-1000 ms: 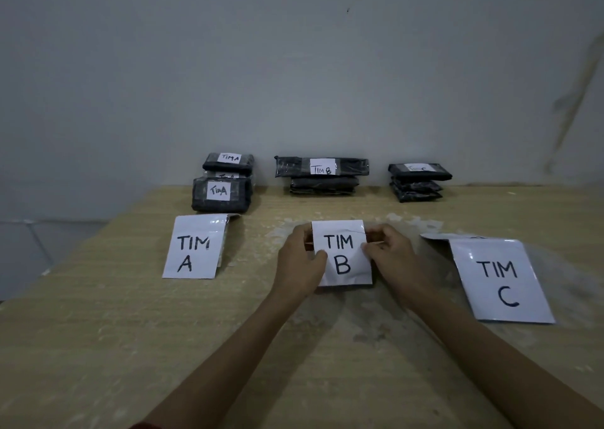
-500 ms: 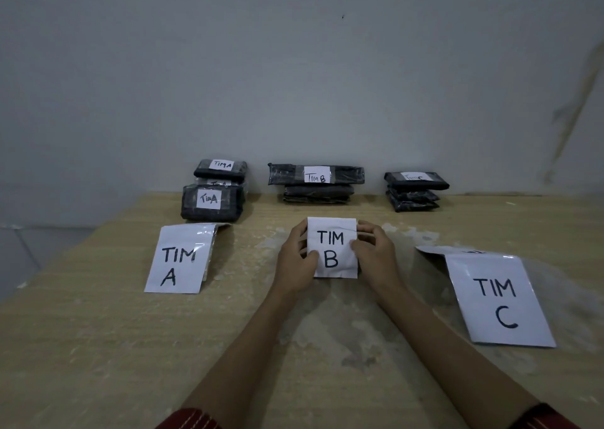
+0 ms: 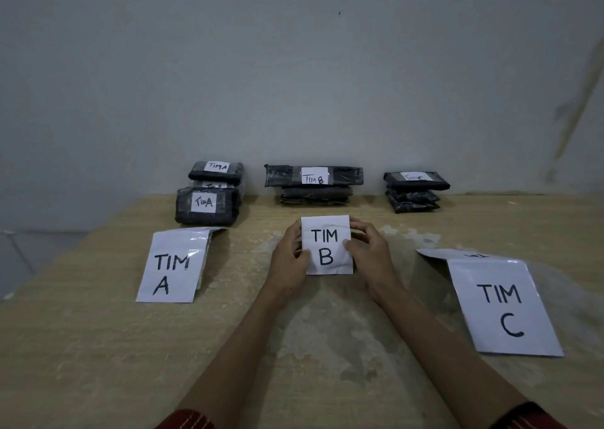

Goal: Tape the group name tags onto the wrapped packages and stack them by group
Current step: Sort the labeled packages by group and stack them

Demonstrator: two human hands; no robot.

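Note:
Both my hands hold a white paper sign reading TIM B point(image 3: 327, 245) at the middle of the wooden table point(image 3: 98, 347). My left hand point(image 3: 289, 262) pinches its left edge and my right hand point(image 3: 369, 252) grips its right edge. Behind it, against the wall, stands a stack of black wrapped packages tagged TIM B point(image 3: 313, 183). A stack tagged TIM A point(image 3: 209, 196) stands at the back left, and a stack tagged TIM C point(image 3: 413, 191) at the back right.
A folded white sign TIM A point(image 3: 173, 265) lies in front of the left stack. A larger sign TIM C point(image 3: 500, 304) lies at the right. A grey wall rises right behind the packages. The table's left edge drops off near the TIM A sign.
The TIM B sign has stayed between my two hands with small shifts of the fingers on its edges. The view has tilted slightly.

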